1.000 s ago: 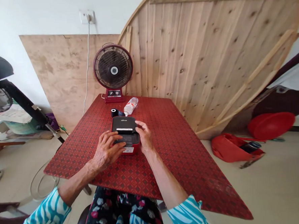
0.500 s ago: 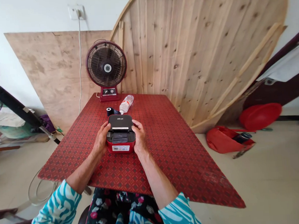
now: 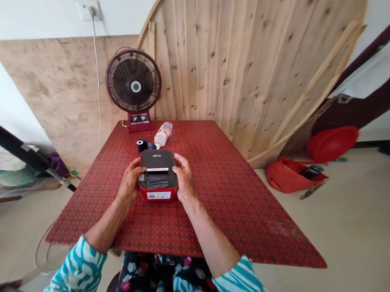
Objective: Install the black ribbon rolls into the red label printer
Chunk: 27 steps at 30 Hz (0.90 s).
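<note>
Cradling a red-and-black label printer [image 3: 157, 177] on a red worktop [image 3: 224, 192], the left hand [image 3: 129, 181] and right hand [image 3: 184, 177] keep a narrow grip on its sides, with a black spool [image 3: 142, 145] and a plastic bottle [image 3: 163, 134] just beyond it.

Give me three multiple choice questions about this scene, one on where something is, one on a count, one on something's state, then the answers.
1. Where is the black roll?
A. On the floor
B. On the table, beside the plastic bottle
C. Inside the red bag

2. How many hands touch the red-and-black label printer?
A. None
B. One
C. Two

3. What state is the bottle in?
A. Standing upright
B. Lying on its side
C. Held in a hand

1: B, it sits by the bottle beyond the printer.
2: C, the left hand and right hand both rest on it.
3: B, it lies along the tabletop.
</note>
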Motion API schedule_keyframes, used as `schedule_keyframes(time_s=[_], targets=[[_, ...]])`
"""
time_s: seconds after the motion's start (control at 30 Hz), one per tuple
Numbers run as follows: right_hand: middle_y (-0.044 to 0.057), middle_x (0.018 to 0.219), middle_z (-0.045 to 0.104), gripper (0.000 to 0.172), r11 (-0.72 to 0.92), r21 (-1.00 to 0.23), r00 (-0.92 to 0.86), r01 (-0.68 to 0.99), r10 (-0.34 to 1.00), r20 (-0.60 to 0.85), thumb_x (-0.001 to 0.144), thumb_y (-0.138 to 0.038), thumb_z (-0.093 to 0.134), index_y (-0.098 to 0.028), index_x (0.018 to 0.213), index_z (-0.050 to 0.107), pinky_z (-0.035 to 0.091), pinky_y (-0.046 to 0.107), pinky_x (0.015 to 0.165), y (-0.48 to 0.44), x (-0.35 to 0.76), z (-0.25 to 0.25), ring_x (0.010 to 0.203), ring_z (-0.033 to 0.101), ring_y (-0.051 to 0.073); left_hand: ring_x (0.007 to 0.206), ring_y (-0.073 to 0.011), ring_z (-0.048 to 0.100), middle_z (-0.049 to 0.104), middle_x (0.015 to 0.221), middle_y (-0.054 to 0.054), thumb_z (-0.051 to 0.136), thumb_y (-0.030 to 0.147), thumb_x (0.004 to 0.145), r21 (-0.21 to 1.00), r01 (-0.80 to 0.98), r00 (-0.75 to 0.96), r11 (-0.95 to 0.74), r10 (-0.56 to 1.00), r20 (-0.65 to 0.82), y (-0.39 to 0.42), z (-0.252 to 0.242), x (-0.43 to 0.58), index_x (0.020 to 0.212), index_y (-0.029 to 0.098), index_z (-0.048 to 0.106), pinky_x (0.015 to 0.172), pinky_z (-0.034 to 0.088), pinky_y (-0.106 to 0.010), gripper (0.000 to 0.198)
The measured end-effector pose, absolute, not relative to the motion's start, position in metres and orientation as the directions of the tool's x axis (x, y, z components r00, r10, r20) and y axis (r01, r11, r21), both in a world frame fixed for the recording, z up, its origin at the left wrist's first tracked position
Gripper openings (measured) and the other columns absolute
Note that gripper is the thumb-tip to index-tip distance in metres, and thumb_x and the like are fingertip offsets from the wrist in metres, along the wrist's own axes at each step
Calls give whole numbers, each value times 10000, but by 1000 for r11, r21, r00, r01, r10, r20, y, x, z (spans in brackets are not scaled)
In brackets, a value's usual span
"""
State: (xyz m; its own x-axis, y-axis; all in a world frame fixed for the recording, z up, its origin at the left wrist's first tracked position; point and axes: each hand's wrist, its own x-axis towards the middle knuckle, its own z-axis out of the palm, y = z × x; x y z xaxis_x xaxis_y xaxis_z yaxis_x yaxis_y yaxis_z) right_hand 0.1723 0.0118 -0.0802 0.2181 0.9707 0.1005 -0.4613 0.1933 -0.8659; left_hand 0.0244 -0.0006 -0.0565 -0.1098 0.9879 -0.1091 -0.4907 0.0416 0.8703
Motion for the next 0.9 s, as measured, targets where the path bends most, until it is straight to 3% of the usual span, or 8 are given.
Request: schedule_keyframes(time_s=[0.1,0.23,0.43,0.77,0.9], targets=[[12,1072,685,403,136,-869,221,-475,975,32,709,-346,614,-237,1096,603,468,349,876,10,174,-93,966,619,180,705,-160,652,722,884,-27,717,231,608,839,-544,-164,-30,984,-71,-8,-65,29,1218,157,552,623,490,-247,636],[9,1103,666,388,185,-884,304,-430,951,51,792,-479,548,-234,1084,619,454,322,865,7,174,-114,977,607,167,818,-195,662,719,980,-58,701,319,665,785,-618,-98,-42,995,-25,-14,-76,31,1258,148,538,707,487,-271,638],[6,986,692,388,144,-888,320,-437,947,-4,775,-482,557,-219,1052,626,465,310,770,6,170,-126,858,625,164,862,-185,650,699,1093,-42,659,218,595,763,-645,-33,-32,999,15,-12,-82,26,1299,172,519,746,475,-260,719],[-16,898,692,362,128,-882,341,-453,939,-39,746,-467,588,-219,1003,645,453,273,710,6,170,-124,780,609,139,620,-136,590,714,911,-27,613,164,558,817,-576,-29,-8,1000,-10,-10,-79,22,1315,145,512,627,444,-253,764],[-27,862,692,347,116,-881,338,-458,940,-53,749,-442,579,-221,1010,636,448,260,671,4,170,-122,724,602,127,629,-139,591,717,897,-28,610,157,553,826,-563,-31,1,999,-22,-10,-78,22,1339,145,504,611,441,-244,793]])
